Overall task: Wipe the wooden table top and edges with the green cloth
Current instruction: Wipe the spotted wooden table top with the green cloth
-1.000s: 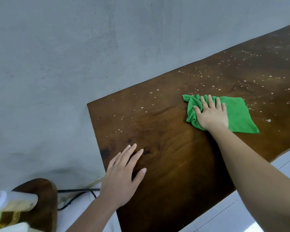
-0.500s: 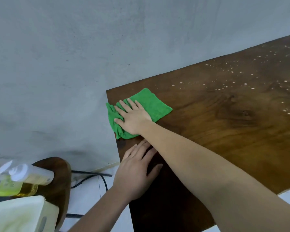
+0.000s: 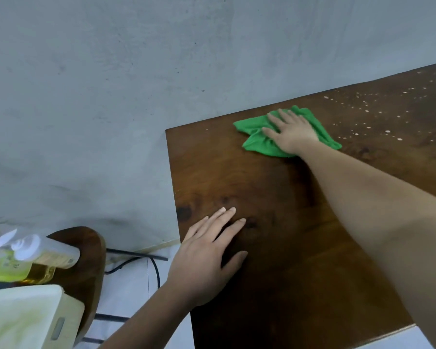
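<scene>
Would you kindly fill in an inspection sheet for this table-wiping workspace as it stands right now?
Surface: wooden table dark brown; white specks on its far right part, near left part looks free of them.
Job's things: green cloth bunched flat on the tabletop by the far edge.
Clutter: nothing seen on the table.
Grippers: right hand spread palm-down on the cloth; left hand flat on bare wood near the left edge, holding nothing.
Cables: black cable on the floor left of the table.
Surroundings: grey wall; a spray bottle of yellow liquid and a pale container on a wooden stool at lower left.
</scene>
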Demonstrator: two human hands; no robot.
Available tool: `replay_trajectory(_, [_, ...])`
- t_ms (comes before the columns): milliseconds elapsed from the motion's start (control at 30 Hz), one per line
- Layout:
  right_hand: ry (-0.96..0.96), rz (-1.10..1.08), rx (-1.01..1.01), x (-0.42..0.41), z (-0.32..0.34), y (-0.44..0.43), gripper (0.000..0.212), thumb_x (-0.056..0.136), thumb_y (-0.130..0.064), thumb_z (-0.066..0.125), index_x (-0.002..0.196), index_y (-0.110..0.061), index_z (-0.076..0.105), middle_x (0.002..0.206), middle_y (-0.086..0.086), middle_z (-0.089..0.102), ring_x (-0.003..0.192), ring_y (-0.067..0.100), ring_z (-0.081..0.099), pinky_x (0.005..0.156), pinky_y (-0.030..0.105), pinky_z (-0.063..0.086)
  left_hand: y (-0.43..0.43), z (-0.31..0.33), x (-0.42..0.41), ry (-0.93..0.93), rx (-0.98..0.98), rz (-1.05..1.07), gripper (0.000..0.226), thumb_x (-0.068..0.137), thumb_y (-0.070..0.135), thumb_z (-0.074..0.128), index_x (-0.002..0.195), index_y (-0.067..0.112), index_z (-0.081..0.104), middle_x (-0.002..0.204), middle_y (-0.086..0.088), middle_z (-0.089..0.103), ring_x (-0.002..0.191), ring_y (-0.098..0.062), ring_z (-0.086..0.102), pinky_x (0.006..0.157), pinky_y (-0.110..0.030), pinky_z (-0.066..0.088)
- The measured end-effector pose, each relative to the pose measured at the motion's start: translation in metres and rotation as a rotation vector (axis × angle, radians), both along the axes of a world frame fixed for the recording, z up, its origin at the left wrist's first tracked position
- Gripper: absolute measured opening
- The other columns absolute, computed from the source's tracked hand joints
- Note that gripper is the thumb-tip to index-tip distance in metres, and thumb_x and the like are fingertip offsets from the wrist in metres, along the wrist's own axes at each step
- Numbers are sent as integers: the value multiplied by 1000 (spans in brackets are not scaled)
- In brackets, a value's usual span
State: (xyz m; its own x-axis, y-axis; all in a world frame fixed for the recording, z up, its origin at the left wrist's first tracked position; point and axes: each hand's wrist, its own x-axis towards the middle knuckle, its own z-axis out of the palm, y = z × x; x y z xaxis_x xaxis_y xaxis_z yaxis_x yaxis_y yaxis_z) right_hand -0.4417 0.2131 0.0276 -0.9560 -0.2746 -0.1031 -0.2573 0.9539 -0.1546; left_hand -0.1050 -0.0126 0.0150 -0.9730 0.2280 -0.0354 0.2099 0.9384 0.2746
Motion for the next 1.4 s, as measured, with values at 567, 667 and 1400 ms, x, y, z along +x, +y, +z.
replay_trajectory(567, [-12,343,51,89,4,-169,90,98,-88,2,175,-41,-1,184,0,-8,169,36,-10,134,63,-6,0,-1,1,57,-19,-31,66,110,71,31,172,49,21,183,24,6,166,4,-10,131,-24,-11])
replay_trajectory(667, [5,463,41,116,1,-145,85,102,-84,5,175,-40,2,184,-5,-5,170,24,-9,136,55,-5,1,-2,1,76,7,-33,64,111,70,30,171,48,25,183,21,11,167,2,-4,137,-32,3])
replay_trajectory(1400, [16,-239,6,237,-7,80,84,102,-80,-1,175,-38,-2,184,-4,-8,170,26,-12,137,55,-3,15,-7,-16,44,-33,-149,71,109,77,18,173,47,20,184,18,9,168,-3,0,133,-35,1])
